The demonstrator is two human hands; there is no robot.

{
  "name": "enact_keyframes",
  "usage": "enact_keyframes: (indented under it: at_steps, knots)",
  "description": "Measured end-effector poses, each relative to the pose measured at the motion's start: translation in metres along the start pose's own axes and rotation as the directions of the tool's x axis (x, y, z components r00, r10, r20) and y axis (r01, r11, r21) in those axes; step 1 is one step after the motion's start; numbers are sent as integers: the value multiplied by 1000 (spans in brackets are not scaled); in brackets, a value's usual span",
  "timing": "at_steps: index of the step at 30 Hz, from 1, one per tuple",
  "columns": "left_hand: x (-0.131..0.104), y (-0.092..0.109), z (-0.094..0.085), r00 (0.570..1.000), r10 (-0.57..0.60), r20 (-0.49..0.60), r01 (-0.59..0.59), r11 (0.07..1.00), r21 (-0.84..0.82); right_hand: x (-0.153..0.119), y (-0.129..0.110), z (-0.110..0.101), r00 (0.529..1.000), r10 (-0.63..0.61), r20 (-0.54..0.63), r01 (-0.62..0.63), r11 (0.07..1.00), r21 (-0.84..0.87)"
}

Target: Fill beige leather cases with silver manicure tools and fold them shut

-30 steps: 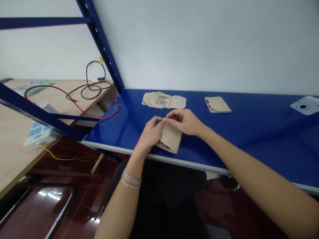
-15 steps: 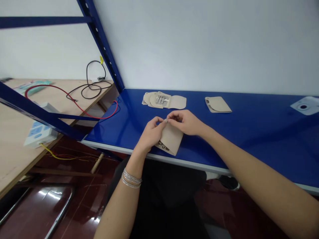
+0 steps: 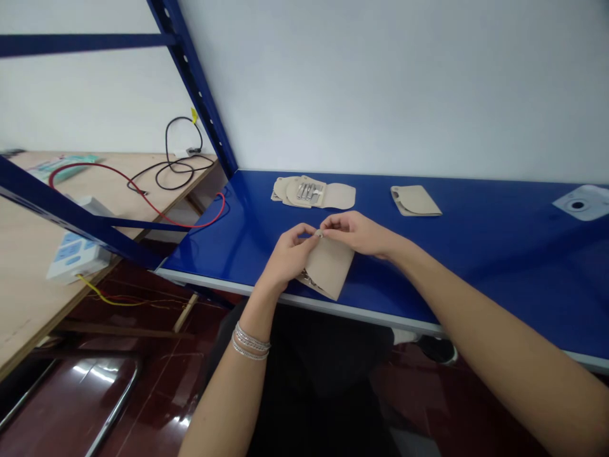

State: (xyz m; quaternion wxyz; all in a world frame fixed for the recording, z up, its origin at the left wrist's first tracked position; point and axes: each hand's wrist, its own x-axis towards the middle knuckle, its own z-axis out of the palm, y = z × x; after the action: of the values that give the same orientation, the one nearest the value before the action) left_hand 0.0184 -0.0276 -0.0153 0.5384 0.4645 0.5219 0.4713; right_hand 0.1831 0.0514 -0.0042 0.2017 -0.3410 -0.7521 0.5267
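Between both hands is a beige manicure-set case (image 3: 333,263), folded over, with metal tools showing at its lower open edge. My left hand (image 3: 291,254) grips its left side, thumb near the small metal snap at the top. From the other side my right hand (image 3: 354,233) pinches the upper edge close to that snap. Whether the snap is fastened I cannot tell. Farther back lie overlapping beige cases (image 3: 297,192), one opened out with silver tools in its pockets. To their right rests another folded beige case (image 3: 416,200).
A blue shelf top (image 3: 485,254) carries everything, its pale front edge close to my body. At far right lies a white piece with a dark round hole (image 3: 578,205). A blue upright (image 3: 200,89), red cable (image 3: 157,203) and power strip (image 3: 78,254) are at left.
My right hand has shifted slightly right along the case's top edge. The case's flap lies a little flatter, and its lower opening looks narrower.
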Motion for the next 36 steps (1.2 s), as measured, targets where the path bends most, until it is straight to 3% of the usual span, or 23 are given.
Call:
enact_keyframes:
  at_steps: [6, 13, 19, 36]
  knots:
    - [3, -3, -2, 1000, -7, -31, 6, 999, -33, 1, 3, 1, 1000, -1, -21, 1, 1000, 28]
    - [8, -7, -1, 963, -29, -268, -11, 989, -145, 2, 0, 1, 980, 142, -139, -136, 989, 56]
    - [6, -4, -1, 984, -31, -174, -11, 972, -236, 3, 2, 0, 974, 176, -145, -145, 968, 202]
    - [6, -5, -1, 987, -38, -157, 2, 976, -219, 3, 8, 0, 980, 150, -130, -125, 976, 179]
